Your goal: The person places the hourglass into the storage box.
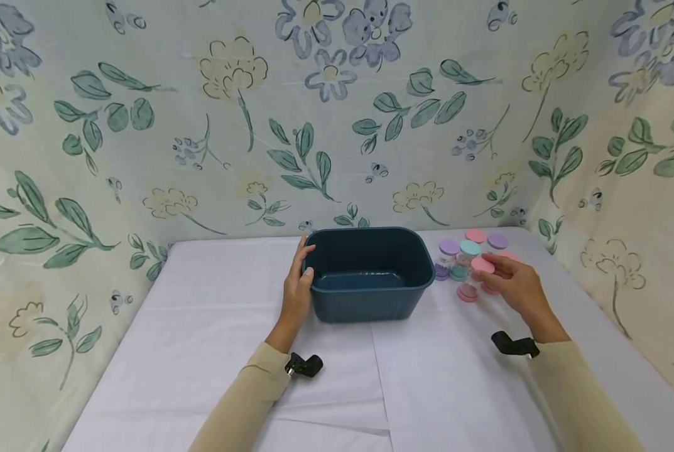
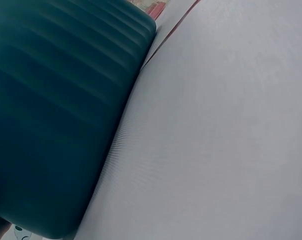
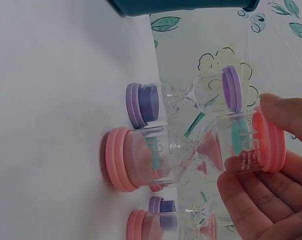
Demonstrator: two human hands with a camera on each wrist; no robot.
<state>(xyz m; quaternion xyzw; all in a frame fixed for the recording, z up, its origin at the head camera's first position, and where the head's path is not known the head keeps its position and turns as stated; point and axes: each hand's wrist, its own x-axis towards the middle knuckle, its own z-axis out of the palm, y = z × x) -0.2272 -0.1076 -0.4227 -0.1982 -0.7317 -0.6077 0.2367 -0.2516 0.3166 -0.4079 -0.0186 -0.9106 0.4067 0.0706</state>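
Note:
A dark teal plastic bin (image 1: 365,306) stands at the back middle of the table, its inside bare. My left hand (image 1: 296,295) holds its left end, with thumb and fingers at the rim. To the right of the bin, my right hand (image 1: 519,287) pinches the pink top cap of a sand timer (image 3: 274,142) between thumb and fingers. This timer is clear, holds pink sand and is marked 15. It stands upright, its lower cap at the tabletop. Behind it are a teal-capped timer (image 1: 470,248) and a purple-capped timer (image 1: 448,247).
More sand timers cluster by my right hand, among them another purple-capped one (image 1: 497,241) and a pink-capped one (image 1: 475,235). A white cloth covers the table (image 1: 218,351). Flowered fabric (image 1: 337,169) hangs along its back and sides.

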